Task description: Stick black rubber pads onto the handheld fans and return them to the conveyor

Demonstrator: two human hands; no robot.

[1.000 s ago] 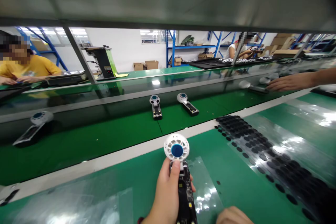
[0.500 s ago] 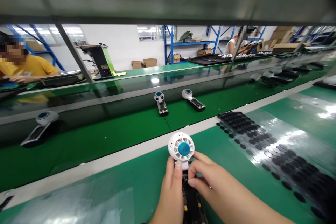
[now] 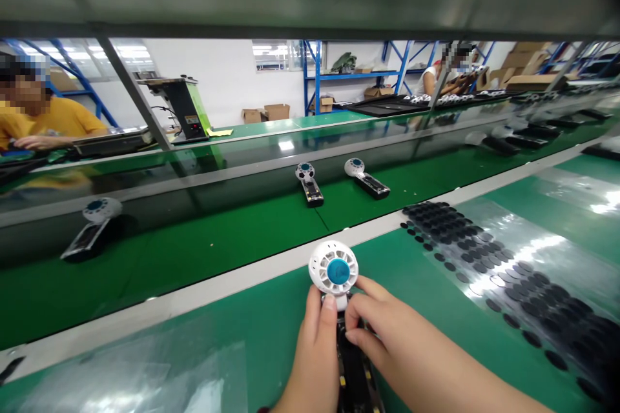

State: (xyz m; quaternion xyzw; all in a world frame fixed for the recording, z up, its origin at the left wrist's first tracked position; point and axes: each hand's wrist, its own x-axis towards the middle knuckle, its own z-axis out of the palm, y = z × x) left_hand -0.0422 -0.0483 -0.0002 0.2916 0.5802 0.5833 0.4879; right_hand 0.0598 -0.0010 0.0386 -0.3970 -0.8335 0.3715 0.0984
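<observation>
Head: green bench (image 3: 232,348); conveyor (image 3: 194,245); shelving (image 3: 314,80) maybe.

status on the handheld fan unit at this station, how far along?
Done: white head with blue hub sits on the unit. In hand: left hand grips the open black handle, right hand pinches at the neck. Left: handle uncovered, unit off the belt; black pads lie on their sheet.

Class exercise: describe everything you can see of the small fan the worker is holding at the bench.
The fan has a round white head that looks like plastic, ringed with slots around a blue centre disc. Below it runs a narrow black handle, open on top, with small parts showing inside. It lies lengthwise, head pointing away from the worker, over the green bench. The left hand grips the handle, thumb at the neck; the right hand pinches at the neck just under the head.
</observation>
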